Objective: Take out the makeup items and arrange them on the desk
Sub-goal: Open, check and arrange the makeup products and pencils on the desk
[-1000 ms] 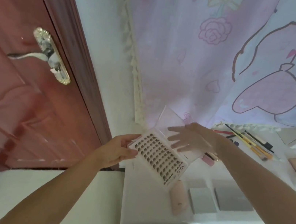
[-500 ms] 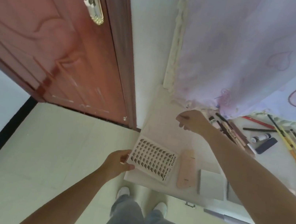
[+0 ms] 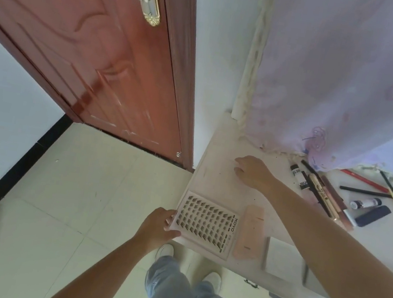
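The left hand [image 3: 159, 227] comes up from six o'clock on a bare forearm, thumb on top and fingers curled under the left edge of the lash tray [image 3: 206, 223], pinching it. The tray lies flat on the near left corner of the white tabletop [image 3: 215, 167], its rows of dark lash clusters facing up and a printed label along its three o'clock edge. Just beside that edge, at three o'clock of the tray, lies a pale pink case [image 3: 249, 233], long side parallel to the tray.

The right hand [image 3: 253, 171] reaches in from four o'clock on an outstretched arm that crosses over the tabletop. It sits at twelve o'clock of the tray, well apart from it, palm down with fingers loosely bent toward nine o'clock; it holds nothing that can be seen, and whether the fingertips touch the surface cannot be told.

At three o'clock of the right hand, a cluster of makeup pencils and tubes [image 3: 312, 186] lies under the hem of a lilac curtain [image 3: 340, 81]. A grey square compact [image 3: 283, 260] rests at three o'clock of the pink case. A red-brown door [image 3: 90, 51] stands at ten o'clock.
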### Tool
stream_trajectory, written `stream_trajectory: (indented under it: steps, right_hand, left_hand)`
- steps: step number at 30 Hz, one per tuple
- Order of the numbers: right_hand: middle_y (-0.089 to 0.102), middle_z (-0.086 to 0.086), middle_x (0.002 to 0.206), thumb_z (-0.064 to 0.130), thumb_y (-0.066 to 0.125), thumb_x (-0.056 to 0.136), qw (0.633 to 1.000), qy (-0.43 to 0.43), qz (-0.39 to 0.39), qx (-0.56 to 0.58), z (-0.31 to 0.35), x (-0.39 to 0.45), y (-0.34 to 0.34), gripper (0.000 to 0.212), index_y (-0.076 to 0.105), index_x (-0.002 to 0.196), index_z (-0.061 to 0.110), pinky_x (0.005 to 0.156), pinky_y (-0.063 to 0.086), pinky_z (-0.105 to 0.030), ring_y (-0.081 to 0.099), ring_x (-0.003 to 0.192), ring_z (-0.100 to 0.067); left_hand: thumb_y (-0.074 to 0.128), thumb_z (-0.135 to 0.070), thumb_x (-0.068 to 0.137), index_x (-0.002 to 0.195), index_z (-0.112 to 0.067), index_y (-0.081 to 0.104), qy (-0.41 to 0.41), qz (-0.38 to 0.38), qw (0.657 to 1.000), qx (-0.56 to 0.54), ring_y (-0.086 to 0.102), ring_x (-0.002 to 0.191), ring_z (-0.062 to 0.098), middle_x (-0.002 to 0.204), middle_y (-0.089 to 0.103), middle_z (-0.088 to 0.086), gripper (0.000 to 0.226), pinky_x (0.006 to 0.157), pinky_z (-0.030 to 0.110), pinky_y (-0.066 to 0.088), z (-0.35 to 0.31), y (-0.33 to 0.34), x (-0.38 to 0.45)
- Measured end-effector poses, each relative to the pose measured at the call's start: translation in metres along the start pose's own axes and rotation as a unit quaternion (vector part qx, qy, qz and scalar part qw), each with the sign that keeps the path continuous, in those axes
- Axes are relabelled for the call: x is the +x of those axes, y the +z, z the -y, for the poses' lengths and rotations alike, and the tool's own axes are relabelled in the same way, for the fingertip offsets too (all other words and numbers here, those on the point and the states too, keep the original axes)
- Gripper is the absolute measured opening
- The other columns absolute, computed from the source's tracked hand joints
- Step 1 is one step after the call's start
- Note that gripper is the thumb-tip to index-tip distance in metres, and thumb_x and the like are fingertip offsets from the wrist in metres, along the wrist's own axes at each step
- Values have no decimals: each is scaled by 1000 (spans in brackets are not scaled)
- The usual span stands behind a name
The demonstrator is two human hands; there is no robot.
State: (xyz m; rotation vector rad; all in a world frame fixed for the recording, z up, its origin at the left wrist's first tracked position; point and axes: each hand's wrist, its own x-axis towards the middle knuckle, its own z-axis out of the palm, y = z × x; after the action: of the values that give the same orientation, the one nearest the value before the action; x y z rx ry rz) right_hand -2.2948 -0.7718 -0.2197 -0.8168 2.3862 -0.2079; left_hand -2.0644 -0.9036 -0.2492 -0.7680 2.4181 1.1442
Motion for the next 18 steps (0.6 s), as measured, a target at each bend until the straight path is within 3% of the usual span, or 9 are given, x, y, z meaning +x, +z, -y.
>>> stream_trajectory:
  steps: [2, 5, 8, 11, 14, 18]
  right_hand:
    - [41, -15, 140, 15, 34, 97, 1000, -15, -4, -15, -5, -3, 2, 41, 37, 136, 4, 106, 30, -33, 36, 131, -28]
    - [41, -11, 141, 17, 39, 95, 997, 6, -76, 23, -14, -21, 8, 43, 38, 137, 8, 106, 32, -35, 34, 132, -27]
    - [49, -12, 129, 26, 45, 93, 992, 72, -100, 14, -22, -51, 23, 42, 44, 131, 8, 95, 41, -36, 44, 121, -29]
    - [51, -10, 121, 38, 49, 89, 988, 151, -21, 26, -24, -70, 39, 47, 42, 126, 10, 81, 43, -32, 51, 111, -28]
    - [54, -8, 105, 33, 52, 87, 977, 184, 7, 103, -23, -70, 49, 36, 44, 113, 10, 70, 40, -28, 53, 94, -25]
    - [53, -4, 86, 23, 56, 85, 963, 187, -4, 196, -28, -71, 42, 15, 48, 88, 10, 53, 35, -22, 49, 74, -19]
  left_hand:
    - [64, -20, 84, 131, -13, 47, 7, -5, 1000, 27, 45, 85, 7, 100, 43, -3, 50, 66, 4, 33, -2, 1, -2]
    - [63, -25, 85, 131, -14, 46, 18, -13, 998, 66, 45, 87, 6, 100, 41, -5, 50, 74, 10, 33, -3, 3, -5]
    - [63, -28, 85, 128, -16, 49, 26, -19, 995, 91, 45, 86, 6, 100, 44, -4, 47, 76, 13, 35, -3, 5, -5]
    - [62, -29, 85, 128, -17, 49, 26, -19, 994, 105, 48, 88, 8, 106, 48, 0, 46, 79, 15, 38, -2, 6, -5]
    - [59, -34, 87, 130, -16, 46, 25, -27, 990, 137, 54, 104, 13, 110, 47, -2, 49, 83, 18, 41, -6, 6, -7]
    - [52, -39, 90, 140, -15, 31, 43, -72, 977, 194, 39, 127, 16, 138, 37, 3, 59, 100, 25, 38, -26, 4, -10]
